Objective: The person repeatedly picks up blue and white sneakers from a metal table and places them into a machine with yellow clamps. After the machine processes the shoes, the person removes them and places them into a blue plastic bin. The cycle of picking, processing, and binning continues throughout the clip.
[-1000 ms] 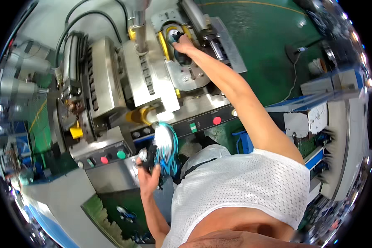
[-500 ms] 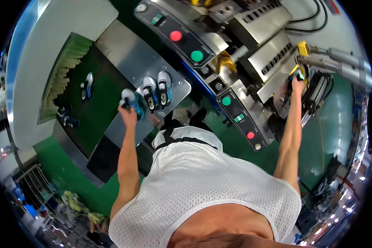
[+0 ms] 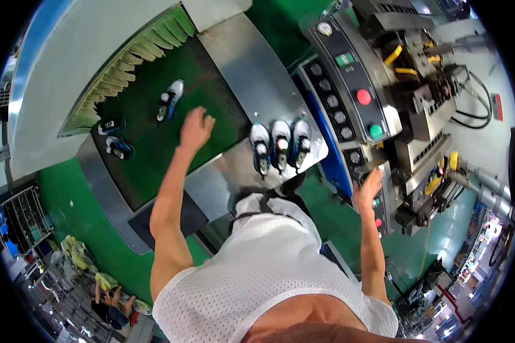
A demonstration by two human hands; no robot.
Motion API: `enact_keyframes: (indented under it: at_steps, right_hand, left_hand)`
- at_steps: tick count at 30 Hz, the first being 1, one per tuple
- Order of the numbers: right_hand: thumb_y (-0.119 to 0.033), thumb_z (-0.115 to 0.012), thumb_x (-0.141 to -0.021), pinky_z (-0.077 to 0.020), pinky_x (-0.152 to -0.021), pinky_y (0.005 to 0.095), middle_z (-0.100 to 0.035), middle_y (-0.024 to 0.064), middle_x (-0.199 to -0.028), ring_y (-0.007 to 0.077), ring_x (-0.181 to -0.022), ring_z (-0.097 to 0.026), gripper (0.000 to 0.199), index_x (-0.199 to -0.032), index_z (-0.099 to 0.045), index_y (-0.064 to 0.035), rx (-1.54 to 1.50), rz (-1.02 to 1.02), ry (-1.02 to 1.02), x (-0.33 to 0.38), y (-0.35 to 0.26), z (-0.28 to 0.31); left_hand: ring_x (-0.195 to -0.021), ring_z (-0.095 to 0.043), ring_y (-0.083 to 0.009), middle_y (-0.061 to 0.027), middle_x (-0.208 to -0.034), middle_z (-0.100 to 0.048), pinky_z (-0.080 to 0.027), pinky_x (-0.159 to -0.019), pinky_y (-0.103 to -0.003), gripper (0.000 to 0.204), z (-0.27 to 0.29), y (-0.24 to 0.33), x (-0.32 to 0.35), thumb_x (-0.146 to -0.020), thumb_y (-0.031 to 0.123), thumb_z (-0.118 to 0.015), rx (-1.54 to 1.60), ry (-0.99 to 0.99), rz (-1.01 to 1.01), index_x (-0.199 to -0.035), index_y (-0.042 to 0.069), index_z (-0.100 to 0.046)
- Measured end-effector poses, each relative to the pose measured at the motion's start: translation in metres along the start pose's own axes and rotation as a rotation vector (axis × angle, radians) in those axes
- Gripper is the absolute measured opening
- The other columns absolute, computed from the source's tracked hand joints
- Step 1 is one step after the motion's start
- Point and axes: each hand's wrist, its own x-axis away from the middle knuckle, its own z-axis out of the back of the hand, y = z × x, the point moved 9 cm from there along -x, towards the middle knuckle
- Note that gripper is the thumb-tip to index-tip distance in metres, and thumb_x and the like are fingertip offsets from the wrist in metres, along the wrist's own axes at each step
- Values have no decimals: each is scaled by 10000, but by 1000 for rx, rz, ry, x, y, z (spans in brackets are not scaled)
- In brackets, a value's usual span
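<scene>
My left hand (image 3: 197, 131) is held over the dark green conveyor belt (image 3: 149, 148), open, fingers loosely apart. Beyond its fingertips lies a white, black and blue sneaker (image 3: 170, 100). Nearer the belt's left end are a dark shoe (image 3: 111, 124) and another blue and black sneaker (image 3: 119, 148). Three sneakers stand side by side on the metal ledge (image 3: 234, 171): a left one (image 3: 260, 147), a middle one (image 3: 281, 144) and a right one (image 3: 300, 143). My right hand (image 3: 369, 189), empty with fingers stretched, hovers at the lower control panel (image 3: 385, 217), partly covering it.
A steel press machine (image 3: 423, 126) with yellow levers stands on the right. Its upper panel (image 3: 352, 80) carries red and green buttons. At the left, a pale housing (image 3: 57, 103) with a fringed curtain (image 3: 131, 60) arches over the belt. A person (image 3: 117, 308) is at the lower left.
My view has swung left. My left hand has let go of a sneaker, now in the ledge row, and moved over the belt. My right hand has withdrawn from the press to the panel.
</scene>
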Motion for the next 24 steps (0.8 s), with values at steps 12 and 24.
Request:
enact_keyframes:
  at_steps: [12,24]
  right_hand:
    - [-127,-679,-854,-288,-1141,472,-273,329,-1498,470,-1391,-291,723,-1434,-295,72,-341,-56,-211,97,-44,-26]
    - [-397,-513,-995,-495,-917,309,-643,130,-1169,168,-1035,-619,544,-1302,-535,51,-1625,-175,-804,9,-233,30]
  left_hand:
    - [-984,-664,-370,-175,-1070,-668,-554,-821,-448,392,7,-170,-75,-773,303,-761,-571,-360,352,-1032,36,-636]
    - [-1001,-607,-145,-71,-1111,-664,-496,-882,-287,602,-12,181,61,-737,145,-805,1060,-535,126,-1255,-54,-571]
